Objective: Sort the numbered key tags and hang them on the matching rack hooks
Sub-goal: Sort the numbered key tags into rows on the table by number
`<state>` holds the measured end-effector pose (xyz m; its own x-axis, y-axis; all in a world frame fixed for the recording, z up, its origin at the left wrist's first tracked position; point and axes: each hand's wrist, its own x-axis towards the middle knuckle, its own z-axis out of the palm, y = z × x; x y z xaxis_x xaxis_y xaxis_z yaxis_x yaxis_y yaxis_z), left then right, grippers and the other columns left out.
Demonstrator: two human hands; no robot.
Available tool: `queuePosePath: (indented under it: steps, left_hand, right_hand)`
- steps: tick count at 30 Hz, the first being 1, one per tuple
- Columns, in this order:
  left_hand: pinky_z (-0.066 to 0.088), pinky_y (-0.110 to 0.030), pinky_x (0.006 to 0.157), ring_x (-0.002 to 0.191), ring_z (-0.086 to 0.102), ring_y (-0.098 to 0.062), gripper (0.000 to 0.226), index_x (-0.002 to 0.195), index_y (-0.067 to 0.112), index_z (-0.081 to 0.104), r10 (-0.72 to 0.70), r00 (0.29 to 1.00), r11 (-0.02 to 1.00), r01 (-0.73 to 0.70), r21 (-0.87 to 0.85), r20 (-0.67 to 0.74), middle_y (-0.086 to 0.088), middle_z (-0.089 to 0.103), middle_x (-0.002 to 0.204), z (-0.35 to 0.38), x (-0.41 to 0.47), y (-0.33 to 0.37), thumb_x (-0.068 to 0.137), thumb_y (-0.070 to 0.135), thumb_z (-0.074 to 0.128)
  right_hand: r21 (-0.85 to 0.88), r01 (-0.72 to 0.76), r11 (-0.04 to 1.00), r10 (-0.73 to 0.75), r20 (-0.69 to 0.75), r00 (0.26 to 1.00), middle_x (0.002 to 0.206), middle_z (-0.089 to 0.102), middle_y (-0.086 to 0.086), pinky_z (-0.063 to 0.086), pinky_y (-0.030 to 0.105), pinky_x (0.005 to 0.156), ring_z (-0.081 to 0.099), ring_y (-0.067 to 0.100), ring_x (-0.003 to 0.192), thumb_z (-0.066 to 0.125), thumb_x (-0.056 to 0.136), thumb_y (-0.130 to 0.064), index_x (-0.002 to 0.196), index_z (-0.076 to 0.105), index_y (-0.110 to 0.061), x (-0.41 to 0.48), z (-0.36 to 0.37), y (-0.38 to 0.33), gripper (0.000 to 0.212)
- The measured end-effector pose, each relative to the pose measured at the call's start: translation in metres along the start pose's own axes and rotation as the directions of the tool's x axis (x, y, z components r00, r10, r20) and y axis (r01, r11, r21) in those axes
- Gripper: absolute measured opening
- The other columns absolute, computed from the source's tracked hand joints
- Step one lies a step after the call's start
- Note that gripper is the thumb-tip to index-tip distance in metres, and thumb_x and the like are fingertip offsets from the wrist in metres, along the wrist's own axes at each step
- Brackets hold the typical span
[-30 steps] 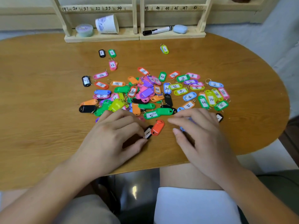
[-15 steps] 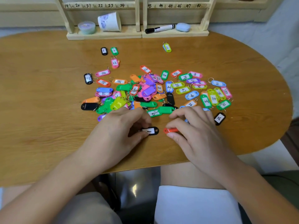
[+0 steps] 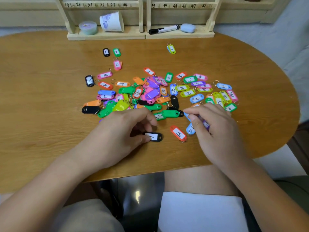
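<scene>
A heap of coloured numbered key tags (image 3: 158, 92) lies mid-table. At the back stand two wooden racks, the left rack (image 3: 107, 35) marked 19 to 24 and the right rack (image 3: 180, 35) marked 43 to 48. My left hand (image 3: 123, 133) pinches the ring end of a black tag (image 3: 155, 136) lying flat near the front of the heap. My right hand (image 3: 217, 129) is curled over blue and purple tags, its thumb and forefinger pinching a blue tag (image 3: 187, 116). An orange tag marked 29 (image 3: 178, 133) lies free between my hands.
Set apart near the racks are a black tag 1 (image 3: 106, 52), green tag 2 (image 3: 116, 52), pink tag 12 (image 3: 117, 64) and yellow tag 6 (image 3: 171, 49). On the rack bases sit a tipped paper cup (image 3: 112, 21), a small tub (image 3: 87, 27), a marker (image 3: 164, 29) and a blue eraser (image 3: 188, 28).
My right hand let go of the orange tag, which now lies label up, and shifted right onto the blue tags. My left hand kept hold of the black tag.
</scene>
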<state>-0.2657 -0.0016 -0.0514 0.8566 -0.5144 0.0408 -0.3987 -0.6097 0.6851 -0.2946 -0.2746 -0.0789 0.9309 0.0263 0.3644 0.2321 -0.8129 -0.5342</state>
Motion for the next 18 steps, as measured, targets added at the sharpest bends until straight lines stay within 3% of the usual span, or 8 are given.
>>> queuePosePath:
  steps: [4,9,14,18]
  left_hand:
    - [0.053,-0.023,0.085,0.101,0.068,-0.006,0.039,0.113,0.038,0.066,0.033,0.999,0.999,-0.033,-0.002,-0.029,0.021,0.07,0.103,0.003,0.004,0.001,0.087,0.016,0.087]
    - [0.052,-0.023,0.089,0.105,0.067,-0.001,0.032,0.112,0.036,0.069,0.093,0.995,0.994,-0.091,0.056,-0.021,0.026,0.071,0.103,0.008,0.004,0.003,0.089,0.022,0.086]
    - [0.047,-0.019,0.087,0.103,0.061,-0.003,0.023,0.106,0.037,0.071,0.132,0.99,0.984,-0.125,0.125,-0.048,0.028,0.067,0.099,0.005,0.002,0.001,0.088,0.031,0.084]
    - [0.052,-0.033,0.086,0.102,0.06,-0.01,0.012,0.107,0.036,0.075,0.156,0.978,0.967,-0.123,0.222,-0.139,0.02,0.066,0.103,0.003,0.007,-0.004,0.095,0.036,0.073]
  right_hand:
    - [0.006,0.046,0.999,-0.046,0.06,0.997,0.109,0.066,-0.019,0.046,0.042,0.093,0.054,0.005,0.111,0.059,0.105,-0.031,0.115,0.076,-0.031,-0.004,-0.001,-0.004,0.02]
    - [-0.181,0.195,0.964,-0.18,0.097,0.979,0.122,0.066,-0.011,0.036,0.038,0.094,0.055,0.016,0.118,0.058,0.105,-0.026,0.125,0.075,-0.024,0.0,0.014,-0.006,0.026]
    - [-0.207,0.12,0.971,-0.109,0.064,0.992,0.112,0.058,-0.004,0.04,0.043,0.093,0.054,0.021,0.111,0.069,0.101,-0.035,0.124,0.074,-0.021,0.018,0.02,-0.007,0.027]
    - [-0.186,0.072,0.98,-0.048,0.13,0.99,0.111,0.054,-0.008,0.038,0.042,0.095,0.052,0.019,0.112,0.074,0.096,-0.038,0.112,0.072,-0.027,0.027,0.021,-0.009,0.019]
